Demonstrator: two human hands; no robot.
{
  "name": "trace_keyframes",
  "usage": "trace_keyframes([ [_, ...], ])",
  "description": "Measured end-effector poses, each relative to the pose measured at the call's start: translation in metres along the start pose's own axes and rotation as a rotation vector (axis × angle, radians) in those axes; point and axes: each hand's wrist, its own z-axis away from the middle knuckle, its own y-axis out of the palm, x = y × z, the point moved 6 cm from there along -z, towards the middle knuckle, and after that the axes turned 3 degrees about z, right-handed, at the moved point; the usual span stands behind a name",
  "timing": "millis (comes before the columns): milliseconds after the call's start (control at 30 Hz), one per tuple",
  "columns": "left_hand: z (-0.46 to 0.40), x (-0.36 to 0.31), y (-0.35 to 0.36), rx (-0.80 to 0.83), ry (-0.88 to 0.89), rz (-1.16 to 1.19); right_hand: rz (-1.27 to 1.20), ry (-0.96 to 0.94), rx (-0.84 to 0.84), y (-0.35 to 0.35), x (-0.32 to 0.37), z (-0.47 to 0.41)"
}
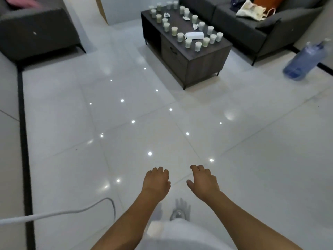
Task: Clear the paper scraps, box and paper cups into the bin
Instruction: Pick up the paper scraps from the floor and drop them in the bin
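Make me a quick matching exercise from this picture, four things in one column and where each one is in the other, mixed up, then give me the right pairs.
Things:
1. white box
2. blue water bottle
3. cream bag
4. white cable

Places:
A. on the dark sofa at the upper right
B. on the floor at the lower left
C. on the coffee table among the paper cups
D. on the floor at the right, beside the sofa

Pairs: 1-C, 2-D, 3-A, 4-B
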Motion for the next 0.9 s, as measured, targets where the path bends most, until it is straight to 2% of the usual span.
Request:
trace_keyframes([
  [233,-0.128,-0.077,-0.054,0.030,0.159,-0.068,-0.090,0.155,-0.046,-0.066,-0.102,-0.070],
  [533,-0.338,-0.137,-0.139,0.070,0.320,-0.151,-0.149,0.302,-0.055,-0.155,-0.184,-0.218],
  [767,-0.478,-0.172,-0.211,0.106,0.371,-0.215,-0.216,0.289,-0.099,-0.250,-0.230,-0.340],
  [900,-0.561,-0.224,-0.234,0.155,0.393,-0.236,-0.236,0.333,-0.109,-0.293,-0.300,-0.396],
])
